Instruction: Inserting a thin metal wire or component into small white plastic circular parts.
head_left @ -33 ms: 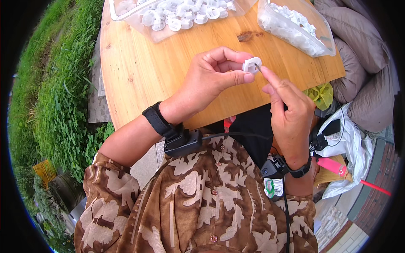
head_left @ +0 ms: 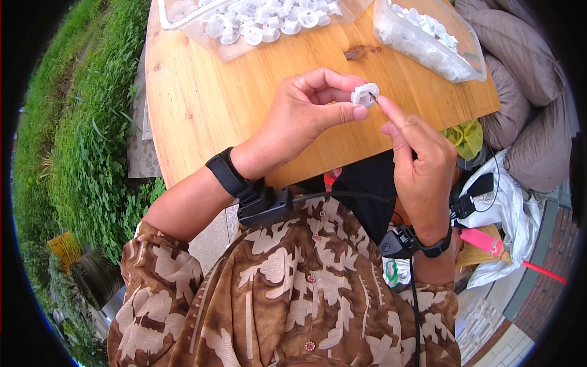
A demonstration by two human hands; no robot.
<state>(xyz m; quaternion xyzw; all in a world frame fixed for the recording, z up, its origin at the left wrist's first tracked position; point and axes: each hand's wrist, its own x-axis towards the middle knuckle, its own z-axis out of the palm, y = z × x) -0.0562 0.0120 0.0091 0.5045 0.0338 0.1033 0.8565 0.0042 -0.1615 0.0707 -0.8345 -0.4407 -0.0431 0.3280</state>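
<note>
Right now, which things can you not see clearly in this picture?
- Head view: the thin pin at the small white part is too small to identify.
- The right hand covers its own fingertips' grip.
- The left hand hides the part's back.
- The clear tray is cut off by the top edge.

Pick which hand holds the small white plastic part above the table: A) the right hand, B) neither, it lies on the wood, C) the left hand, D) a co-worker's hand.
C. The left hand pinches the white part between thumb and fingers, while the right hand only brings a fingertip and a thin pin up to it.
</note>
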